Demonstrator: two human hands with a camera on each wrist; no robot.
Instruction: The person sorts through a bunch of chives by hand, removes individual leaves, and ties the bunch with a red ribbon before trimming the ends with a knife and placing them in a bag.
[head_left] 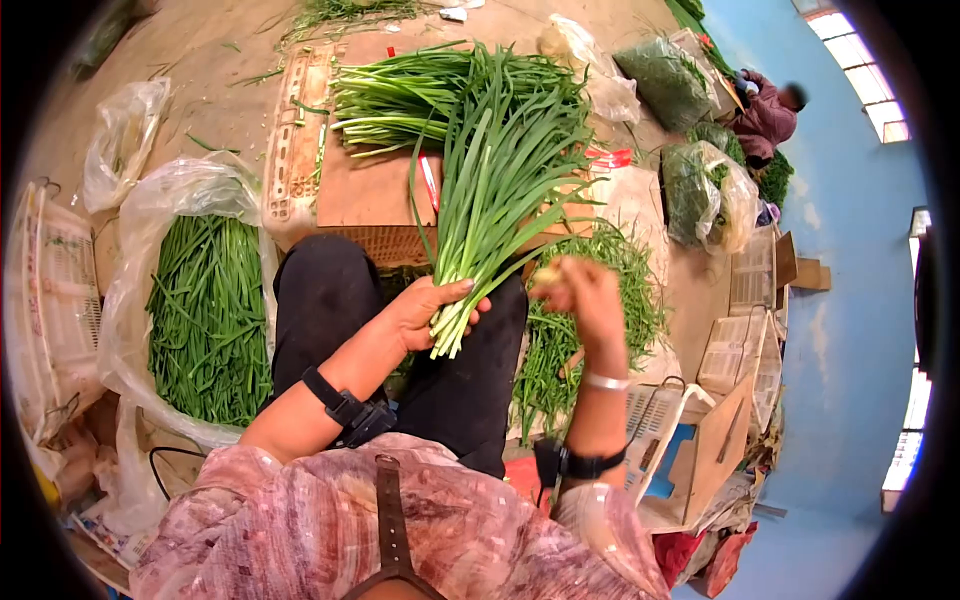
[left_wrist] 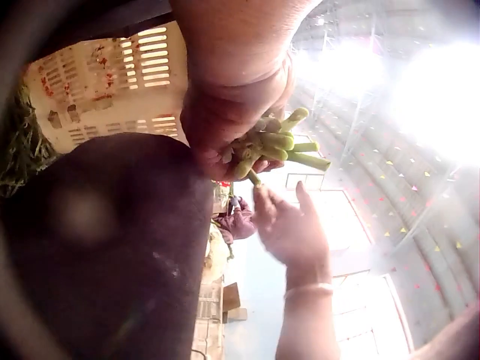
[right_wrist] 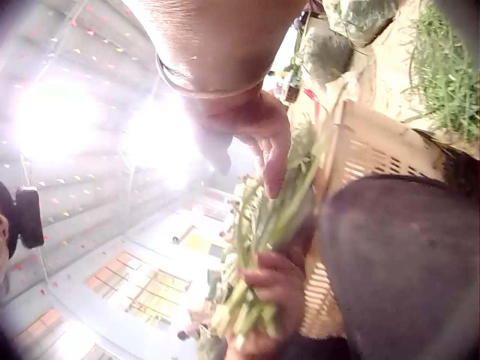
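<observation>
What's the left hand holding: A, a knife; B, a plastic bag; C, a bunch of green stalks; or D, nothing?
C: the left hand grips the bunch of green stalks near its pale ends.

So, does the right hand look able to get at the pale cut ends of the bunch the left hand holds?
Probably yes. The right hand is just beside the bunch of chives, whose cut ends stick out below the left hand, with nothing between them.
</observation>
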